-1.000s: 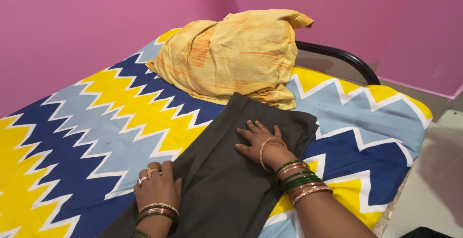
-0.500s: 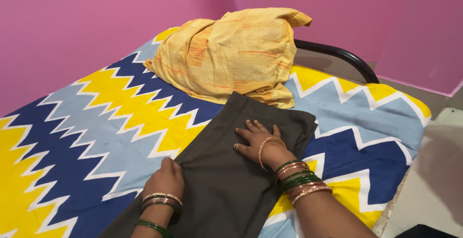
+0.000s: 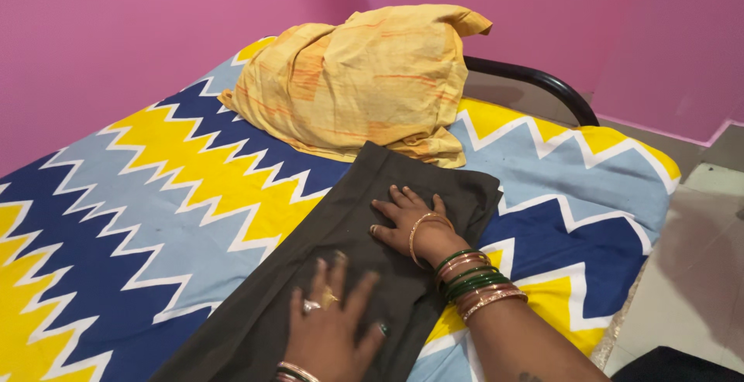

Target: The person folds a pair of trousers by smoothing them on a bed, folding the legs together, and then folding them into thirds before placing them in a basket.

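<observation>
While both our hands lie flat and spread, holding nothing, our left hand [image 3: 329,324] and right hand [image 3: 407,223] press the dark cloth [image 3: 341,266] under them; beyond sits a yellow pillow [image 3: 364,80].

At your twelve o'clock an orange-streaked yellow pillow [image 3: 364,80] sits slumped on the bed, over a zigzag bedsheet [image 3: 155,196] in navy, yellow, pale blue and white. Just behind the pillow, toward one o'clock, a black curved bed rail [image 3: 542,84] shows. Pink walls [image 3: 116,33] close the corner, and grey floor tiles [image 3: 690,273] lie at your three o'clock.
</observation>
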